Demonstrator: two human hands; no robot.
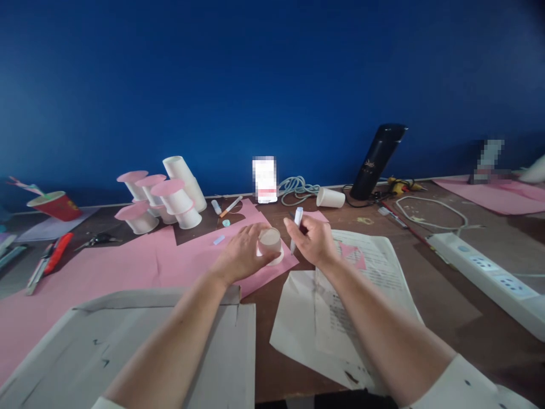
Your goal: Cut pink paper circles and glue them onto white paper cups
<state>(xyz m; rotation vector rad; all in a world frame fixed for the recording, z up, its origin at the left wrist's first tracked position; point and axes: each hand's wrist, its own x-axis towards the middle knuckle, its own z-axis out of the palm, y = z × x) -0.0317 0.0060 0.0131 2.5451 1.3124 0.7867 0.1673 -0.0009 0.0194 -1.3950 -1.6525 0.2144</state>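
My left hand (240, 250) is closed around a white paper cup (269, 241), which stands upside down on a pink sheet of paper (196, 258). In my right hand (315, 241) is a white marker (298, 216), gripped upright with its lower end near the paper, just right of the cup. Whether its tip touches the sheet I cannot tell. A small pale cap-like piece (219, 240) lies on the pink sheet left of the cup.
Paper cups with pink discs (168, 187) stand stacked at the left, beside tall nested cups (187, 182). A lit phone (264, 180) leans by the blue wall. One cup (331, 197) lies sideways near a black bottle (377, 165). A power strip (489, 278) is at right, a cutter (42, 264) at left.
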